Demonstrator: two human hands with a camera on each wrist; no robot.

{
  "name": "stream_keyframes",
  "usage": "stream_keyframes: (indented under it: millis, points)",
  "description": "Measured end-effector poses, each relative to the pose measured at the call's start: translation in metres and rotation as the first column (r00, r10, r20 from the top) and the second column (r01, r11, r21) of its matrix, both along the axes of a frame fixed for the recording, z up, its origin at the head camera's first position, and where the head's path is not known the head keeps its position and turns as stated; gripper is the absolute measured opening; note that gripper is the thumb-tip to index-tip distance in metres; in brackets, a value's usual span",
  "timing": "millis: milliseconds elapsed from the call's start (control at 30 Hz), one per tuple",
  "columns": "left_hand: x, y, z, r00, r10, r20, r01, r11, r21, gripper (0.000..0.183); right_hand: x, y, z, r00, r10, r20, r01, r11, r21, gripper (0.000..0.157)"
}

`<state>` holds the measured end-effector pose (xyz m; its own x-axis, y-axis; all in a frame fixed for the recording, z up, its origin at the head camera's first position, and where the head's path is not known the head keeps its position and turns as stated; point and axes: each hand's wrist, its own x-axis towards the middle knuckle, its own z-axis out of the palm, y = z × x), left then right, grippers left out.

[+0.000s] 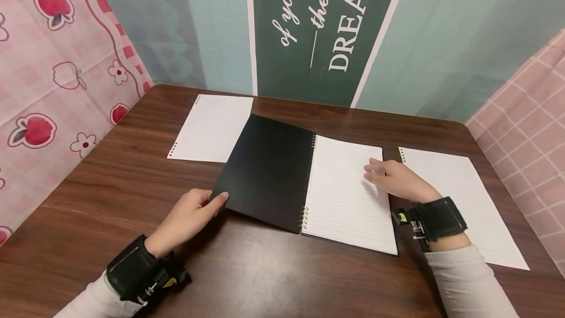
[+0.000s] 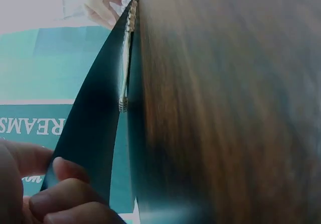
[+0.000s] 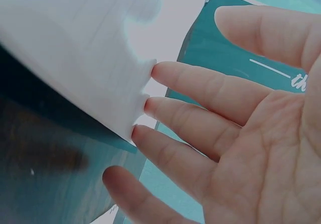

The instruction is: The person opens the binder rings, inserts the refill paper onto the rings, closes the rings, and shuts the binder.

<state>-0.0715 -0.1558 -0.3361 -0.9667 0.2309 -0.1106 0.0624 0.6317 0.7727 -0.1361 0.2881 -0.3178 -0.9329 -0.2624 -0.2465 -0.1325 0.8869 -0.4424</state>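
A spiral notebook lies open on the table, its black cover (image 1: 269, 175) on the left and lined white pages (image 1: 344, 190) on the right. Between thumb and fingers, my left hand (image 1: 190, 215) pinches the cover's lower left corner. In the left wrist view that cover (image 2: 90, 123) stands tilted up beside the wire binding (image 2: 131, 18). Over the page's right edge is my right hand (image 1: 399, 180). In the right wrist view, several straight fingers (image 3: 175, 116) of it touch the page (image 3: 95, 48), with the thumb held apart.
One loose sheet with punched holes (image 1: 209, 129) lies behind the cover on the left. Another loose sheet (image 1: 463, 200) lies to the right, partly under my right forearm. The brown table (image 1: 265, 278) ends at a printed cloth backdrop (image 1: 212, 28); patterned cloths hang at both sides.
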Motion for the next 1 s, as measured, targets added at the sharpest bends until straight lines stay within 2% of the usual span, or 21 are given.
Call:
stream_keyframes:
  millis: [167,333,567,733,1000]
  points:
    - [-0.0018,-0.0010,0.0004,0.997,-0.027,0.066,0.034,0.995,-0.095,0.054,-0.0014,0.0004,-0.0014,1.000,-0.001,-0.005,0.001,1.000,0.002,0.052]
    - [-0.0008,-0.0010,0.0016,0.993,-0.073,0.091,0.087,0.984,-0.156,0.055,-0.0022,0.0021,-0.0011,1.000,0.005,-0.005,-0.005,1.000,0.002,0.053]
    - [0.0016,0.0010,0.0048,0.985,-0.092,0.146,0.130,0.953,-0.274,0.055,-0.0022,0.0027,-0.0019,1.000,-0.003,0.005,0.003,1.000,-0.007,0.052]
    - [0.0036,0.0034,0.0065,0.981,-0.113,0.159,0.162,0.926,-0.341,0.056,-0.0022,0.0035,-0.0030,1.000,0.000,0.009,0.000,1.000,-0.001,0.054]
    - [0.0055,0.0077,0.0070,0.982,-0.129,0.141,0.175,0.903,-0.392,0.054,-0.0021,0.0038,-0.0028,1.000,0.001,0.005,-0.001,1.000,0.010,0.055]
